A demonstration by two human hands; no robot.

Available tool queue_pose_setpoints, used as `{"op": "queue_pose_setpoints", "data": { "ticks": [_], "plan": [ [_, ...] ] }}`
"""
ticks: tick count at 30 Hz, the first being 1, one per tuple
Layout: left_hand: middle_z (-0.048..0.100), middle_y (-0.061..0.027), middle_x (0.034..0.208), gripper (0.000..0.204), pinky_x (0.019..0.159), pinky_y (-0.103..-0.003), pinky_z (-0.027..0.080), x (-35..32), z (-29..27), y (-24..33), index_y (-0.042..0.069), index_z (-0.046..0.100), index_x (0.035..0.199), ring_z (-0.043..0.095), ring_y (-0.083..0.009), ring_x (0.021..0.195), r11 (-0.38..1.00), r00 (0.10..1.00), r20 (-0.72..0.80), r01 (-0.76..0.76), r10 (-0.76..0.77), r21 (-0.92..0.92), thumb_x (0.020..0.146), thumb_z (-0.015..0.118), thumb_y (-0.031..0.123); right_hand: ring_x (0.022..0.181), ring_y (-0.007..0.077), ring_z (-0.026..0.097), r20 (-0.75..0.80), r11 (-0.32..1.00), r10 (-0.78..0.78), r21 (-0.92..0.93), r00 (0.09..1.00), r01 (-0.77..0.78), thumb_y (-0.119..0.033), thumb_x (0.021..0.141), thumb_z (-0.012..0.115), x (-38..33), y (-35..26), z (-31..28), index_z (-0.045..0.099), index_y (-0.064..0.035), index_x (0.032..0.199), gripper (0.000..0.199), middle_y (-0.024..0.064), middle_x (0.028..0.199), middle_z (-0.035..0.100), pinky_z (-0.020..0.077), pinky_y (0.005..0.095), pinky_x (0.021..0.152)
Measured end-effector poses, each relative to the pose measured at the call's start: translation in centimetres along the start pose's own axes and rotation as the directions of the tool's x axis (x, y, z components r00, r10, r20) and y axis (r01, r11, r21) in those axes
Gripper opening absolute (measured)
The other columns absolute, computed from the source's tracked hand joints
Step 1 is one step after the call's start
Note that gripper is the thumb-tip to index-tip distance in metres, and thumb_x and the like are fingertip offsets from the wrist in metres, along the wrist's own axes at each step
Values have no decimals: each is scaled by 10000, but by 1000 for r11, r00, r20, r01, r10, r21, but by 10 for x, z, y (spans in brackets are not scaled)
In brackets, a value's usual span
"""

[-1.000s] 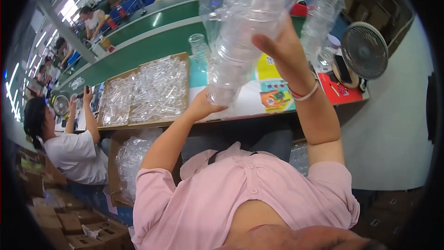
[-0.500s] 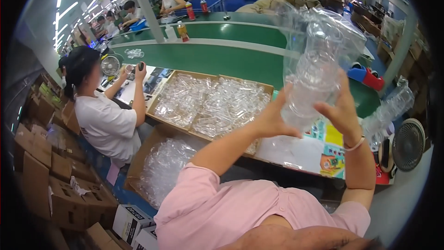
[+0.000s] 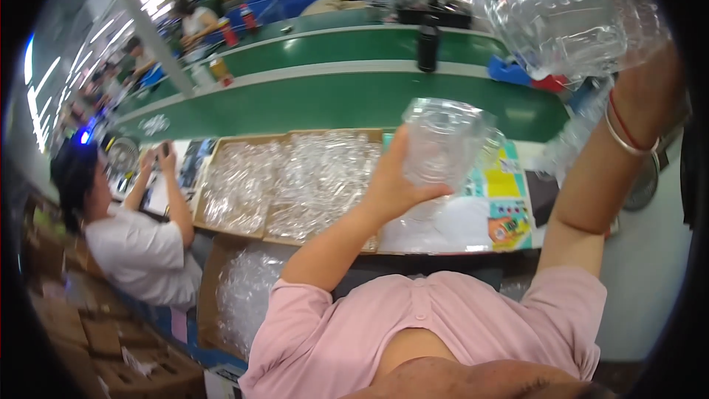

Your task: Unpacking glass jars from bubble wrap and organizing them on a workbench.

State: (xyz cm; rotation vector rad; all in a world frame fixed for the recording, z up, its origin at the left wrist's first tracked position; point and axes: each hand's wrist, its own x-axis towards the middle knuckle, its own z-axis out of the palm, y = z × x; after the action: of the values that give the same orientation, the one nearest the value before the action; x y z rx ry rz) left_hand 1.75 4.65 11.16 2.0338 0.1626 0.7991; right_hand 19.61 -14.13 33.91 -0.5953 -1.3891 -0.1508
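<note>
Clear moulded plastic shell: held up in front of the chest by the left hand point(image 3: 391, 185), shell point(image 3: 443, 144) above the bench point(image 3: 458, 233).
Left hand: fingers wrapped round the shell's lower left side, forearm raised from the lower edge.
Stack of clear plastic shells: raised at upper right point(image 3: 572, 11).
Right hand: mostly hidden behind the stack; cannot tell its grip; arm upright, wrist point(image 3: 628, 129) with 2 bracelets.
Cardboard tray of clear shells: on the bench point(image 3: 295, 177), left of the left hand.
</note>
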Motion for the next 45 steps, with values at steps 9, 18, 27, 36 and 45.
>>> {"op": "queue_pose_setpoints", "data": {
  "ticks": [9,18,27,36,45],
  "plan": [
    [504,-148,1245,962,979,-354,400,-2,8,-26,11,354,1320,495,-253,1168,971,991,61,127,-116,-205,537,889,175,1088,276,569,-155,754,615,-171,773,-634,-248,753,768,-189,55,-45,325,-70,1336,753,150,1137,572,459,413,944],
    [456,-131,1262,1196,989,-367,410,11,-2,6,35,180,1414,479,-254,1175,887,999,-41,-27,9,-462,498,918,250,1105,174,483,-251,583,712,-308,655,-752,-137,656,823,-334,94,-57,377,-53,1292,781,55,1176,459,387,307,980],
    [450,-142,1260,1213,988,-364,415,20,-6,45,65,152,1432,504,-229,1132,938,995,-96,-72,41,-340,498,916,193,1222,231,414,-212,543,735,-385,644,-746,-320,612,857,-350,88,-61,265,-54,1395,1017,112,1250,432,344,371,1023],
    [434,-176,1312,955,954,-419,439,48,-21,52,-18,323,1364,544,-282,1097,965,957,-207,-233,205,-121,662,795,426,1268,286,385,-264,651,578,-421,772,-631,-559,633,773,-347,64,-83,203,-5,1415,1115,167,1331,406,258,411,1080],
    [589,-186,1148,740,981,-436,418,86,-21,91,-31,428,1301,573,-290,1079,974,925,-353,-192,140,-117,796,662,456,1217,293,451,-148,882,297,-336,943,-331,-341,943,483,-243,41,-97,340,62,1299,556,196,1306,443,300,401,1060]
  ]
}}
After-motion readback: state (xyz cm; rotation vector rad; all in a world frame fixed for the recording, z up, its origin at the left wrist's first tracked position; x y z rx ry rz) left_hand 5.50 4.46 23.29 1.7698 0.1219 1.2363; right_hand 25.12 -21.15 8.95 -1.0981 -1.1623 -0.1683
